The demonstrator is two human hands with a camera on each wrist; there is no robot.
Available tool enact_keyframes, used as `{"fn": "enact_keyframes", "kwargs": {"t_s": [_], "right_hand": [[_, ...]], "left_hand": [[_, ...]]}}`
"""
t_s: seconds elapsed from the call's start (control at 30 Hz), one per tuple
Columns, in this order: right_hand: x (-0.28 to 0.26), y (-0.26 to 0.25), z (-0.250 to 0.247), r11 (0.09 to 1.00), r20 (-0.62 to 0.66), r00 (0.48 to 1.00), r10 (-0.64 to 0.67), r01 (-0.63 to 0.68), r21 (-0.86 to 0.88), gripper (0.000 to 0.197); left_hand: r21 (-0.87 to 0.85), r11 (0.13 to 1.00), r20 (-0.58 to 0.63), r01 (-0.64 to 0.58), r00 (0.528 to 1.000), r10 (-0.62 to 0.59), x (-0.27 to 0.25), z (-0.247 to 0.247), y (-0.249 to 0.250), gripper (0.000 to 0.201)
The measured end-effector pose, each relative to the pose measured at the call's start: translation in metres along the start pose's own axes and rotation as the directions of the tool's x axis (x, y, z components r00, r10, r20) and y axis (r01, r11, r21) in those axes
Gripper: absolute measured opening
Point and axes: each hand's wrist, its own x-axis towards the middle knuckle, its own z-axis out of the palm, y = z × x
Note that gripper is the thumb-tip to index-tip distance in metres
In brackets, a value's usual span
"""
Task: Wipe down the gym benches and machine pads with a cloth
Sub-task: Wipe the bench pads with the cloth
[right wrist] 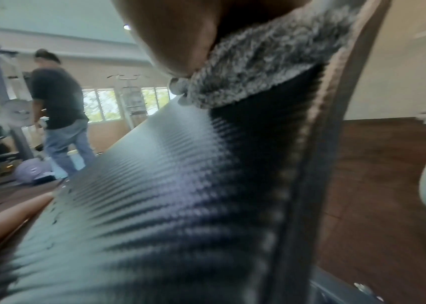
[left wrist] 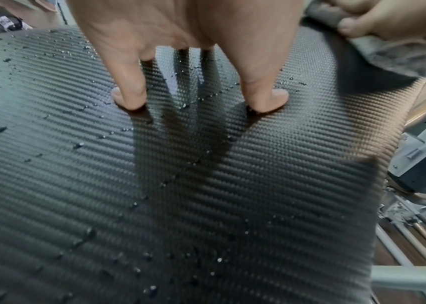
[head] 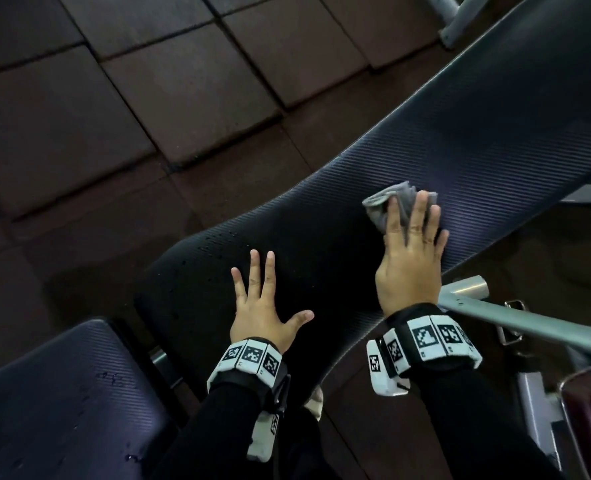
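A long black ribbed bench pad (head: 460, 140) slants from the lower middle to the upper right in the head view. My right hand (head: 410, 251) presses a crumpled grey cloth (head: 386, 202) flat onto the pad, fingers straight over it. The same fuzzy cloth (right wrist: 253, 67) shows under the palm in the right wrist view. My left hand (head: 263, 299) lies flat on the lower end of the pad with fingers spread, holding nothing. Water droplets dot the pad (left wrist: 206, 185) around my left fingertips (left wrist: 128, 98).
A second ribbed seat pad (head: 62, 393) with droplets sits at the lower left. Grey metal frame tubes (head: 529, 320) run under the bench on the right. Dark rubber floor tiles (head: 148, 98) surround it. A person (right wrist: 58, 115) stands far off among gym machines.
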Motion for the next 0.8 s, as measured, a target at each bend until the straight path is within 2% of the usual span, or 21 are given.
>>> {"fn": "enact_keyframes", "kwargs": {"t_s": [0.1,0.23,0.3,0.4,0.43,0.57,0.67,0.8], "right_hand": [[-0.021,0.011,0.0,0.981,-0.088,0.983,0.158,-0.146,0.128,0.067],[-0.054,0.014,0.01,0.93,-0.143,0.96,0.241,-0.187,0.317,0.061],[-0.07,0.014,0.017,0.865,-0.069,0.955,0.289,-0.23,0.446,0.06],[-0.099,0.012,0.032,0.718,0.204,0.921,0.331,-0.386,0.579,0.053],[-0.109,0.008,0.036,0.702,0.256,0.912,0.321,-0.411,0.582,0.052],[-0.139,-0.013,0.046,0.724,0.187,0.958,0.217,-0.286,0.628,0.062],[-0.167,-0.026,0.052,0.786,0.175,0.975,0.133,-0.212,0.581,0.065],[-0.188,-0.028,0.057,0.856,0.161,0.983,0.085,-0.155,0.493,0.068]], "left_hand": [[0.0,1.0,-0.013,-0.017,1.0,0.017,0.001,0.003,-0.001,0.114],[-0.013,1.0,-0.061,-0.029,0.998,0.028,-0.001,0.006,-0.005,0.113],[-0.05,0.998,-0.111,-0.036,0.993,0.03,-0.003,0.01,-0.007,0.11],[-0.123,0.992,-0.177,-0.039,0.984,0.017,-0.009,0.019,-0.007,0.106],[-0.149,0.988,-0.186,-0.04,0.983,0.012,-0.011,0.022,-0.008,0.104],[-0.207,0.976,-0.17,-0.069,0.985,0.034,-0.021,0.033,-0.022,0.097],[-0.214,0.973,-0.135,-0.083,0.989,0.055,-0.036,0.042,-0.043,0.096],[-0.213,0.977,-0.1,-0.015,0.995,-0.007,-0.064,0.059,-0.074,0.094]]}}
